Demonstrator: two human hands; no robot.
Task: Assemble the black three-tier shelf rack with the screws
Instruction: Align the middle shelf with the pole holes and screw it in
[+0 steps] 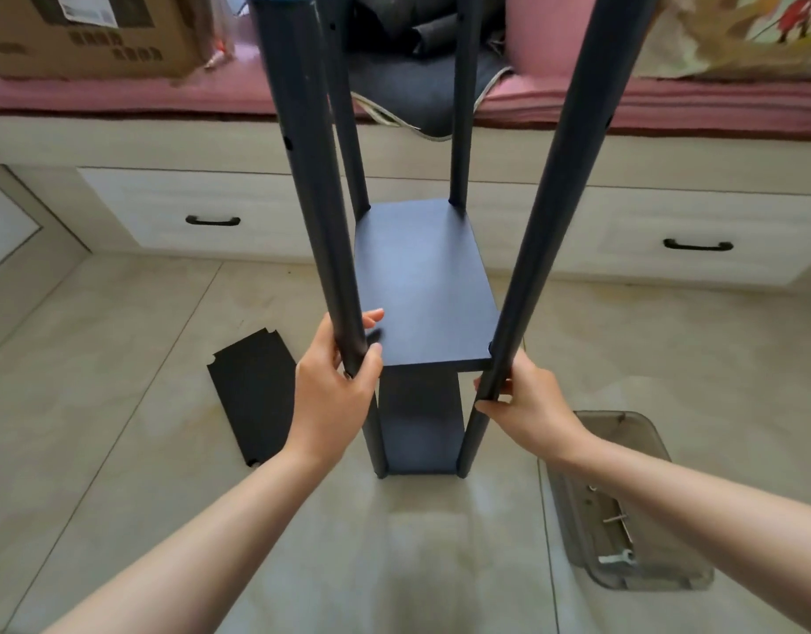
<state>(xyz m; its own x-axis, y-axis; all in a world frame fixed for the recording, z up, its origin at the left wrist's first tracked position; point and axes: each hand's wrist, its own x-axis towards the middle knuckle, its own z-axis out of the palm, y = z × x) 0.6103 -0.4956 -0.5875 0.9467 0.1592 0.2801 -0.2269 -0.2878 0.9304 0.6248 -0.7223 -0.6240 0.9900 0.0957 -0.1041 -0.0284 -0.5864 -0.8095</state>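
Left hand wraps the near-left black tubular metal post; right hand pinches the near-right post, steadying the frame (apparently for alignment) while the loose black shelf panel awaits fitting.

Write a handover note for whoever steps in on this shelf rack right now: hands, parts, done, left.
Left hand grips the near left post; right hand grips the near right post.
The rack stands on the tiled floor. Four posts are up, with the lower shelf and middle shelf between them.
The third shelf board lies flat on the floor, left of the rack. The grey tray at right holds hardware and a small wrench.
Left: fit the top board; whether the screws are tight cannot be told.
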